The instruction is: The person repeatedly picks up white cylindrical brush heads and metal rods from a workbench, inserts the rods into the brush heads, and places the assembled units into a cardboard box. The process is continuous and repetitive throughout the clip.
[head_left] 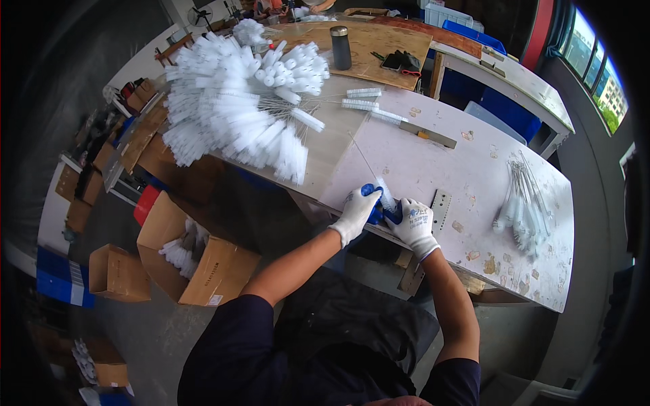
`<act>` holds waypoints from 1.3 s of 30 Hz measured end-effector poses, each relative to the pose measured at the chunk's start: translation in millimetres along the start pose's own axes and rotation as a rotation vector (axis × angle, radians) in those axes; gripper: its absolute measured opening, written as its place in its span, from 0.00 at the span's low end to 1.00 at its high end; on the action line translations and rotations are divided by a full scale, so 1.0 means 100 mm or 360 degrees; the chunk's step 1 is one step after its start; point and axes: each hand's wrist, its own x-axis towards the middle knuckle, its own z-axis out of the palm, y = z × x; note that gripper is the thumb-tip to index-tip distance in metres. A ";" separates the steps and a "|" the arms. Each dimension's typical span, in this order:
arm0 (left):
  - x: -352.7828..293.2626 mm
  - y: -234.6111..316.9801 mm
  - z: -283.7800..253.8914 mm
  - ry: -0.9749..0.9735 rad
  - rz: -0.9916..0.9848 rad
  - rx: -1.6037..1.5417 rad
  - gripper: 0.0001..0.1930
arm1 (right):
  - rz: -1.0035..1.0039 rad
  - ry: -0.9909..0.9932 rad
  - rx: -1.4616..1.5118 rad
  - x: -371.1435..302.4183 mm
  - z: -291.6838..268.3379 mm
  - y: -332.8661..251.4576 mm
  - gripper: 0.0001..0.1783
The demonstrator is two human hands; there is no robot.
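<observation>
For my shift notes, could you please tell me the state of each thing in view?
Left grip: gloved, closed on the held brush
Right grip: gloved, closed on the held brush
Held brush: tilted, partly covered
Left brush pile: heaped
Right brush bundle: lying down
Bottle: upright, lidded
Larger cardboard box: open

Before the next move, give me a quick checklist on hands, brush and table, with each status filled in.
1. Left hand and right hand gloved: ok.
2. Brush held between both hands: ok.
3. Grip firm: cannot tell from this view.
4. Big brush pile apart from hands: ok.
5. Small brush bunch apart from right hand: ok.
6. Table unmarked: not ok, brownish patches.
</observation>
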 end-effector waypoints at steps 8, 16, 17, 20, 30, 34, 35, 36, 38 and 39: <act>0.41 -0.07 0.21 0.0043 -0.0077 -0.0105 0.10 | 0.0050 -0.0029 0.0012 0.05 0.03 -0.01 0.24; 0.12 0.02 0.36 -0.0028 0.0044 -0.0416 0.10 | -0.0080 0.0540 0.0330 -0.06 0.18 0.13 0.20; 0.19 0.01 0.29 0.0038 0.0079 -0.0500 0.10 | 0.0024 0.0355 0.0350 -0.04 0.15 0.07 0.23; 0.36 0.18 0.20 0.0055 0.0134 -0.0542 0.11 | 0.0012 0.0493 0.0255 -0.01 0.14 0.03 0.23; 0.57 0.54 1.35 -0.0657 -0.0033 -0.0227 0.15 | -0.0100 -0.0142 0.0021 0.06 0.26 0.12 0.25; 0.65 0.57 2.33 -0.0817 -0.0069 -0.0135 0.11 | -0.0343 0.0601 0.0557 0.00 0.66 0.31 0.29; 0.63 0.58 2.61 -0.0912 -0.0099 -0.0143 0.11 | -0.0365 0.0585 0.0556 0.00 0.72 0.37 0.29; 0.63 0.58 2.84 -0.0991 -0.0127 -0.0153 0.11 | -0.0400 0.0567 0.0566 0.02 0.73 0.37 0.29; 0.63 0.55 3.27 -0.1019 -0.0228 -0.0185 0.11 | -0.0475 0.0705 0.0494 -0.03 0.66 0.37 0.24; 0.62 0.54 3.40 -0.1109 -0.0188 -0.0169 0.13 | -0.0487 0.0814 0.0469 -0.07 0.55 0.34 0.23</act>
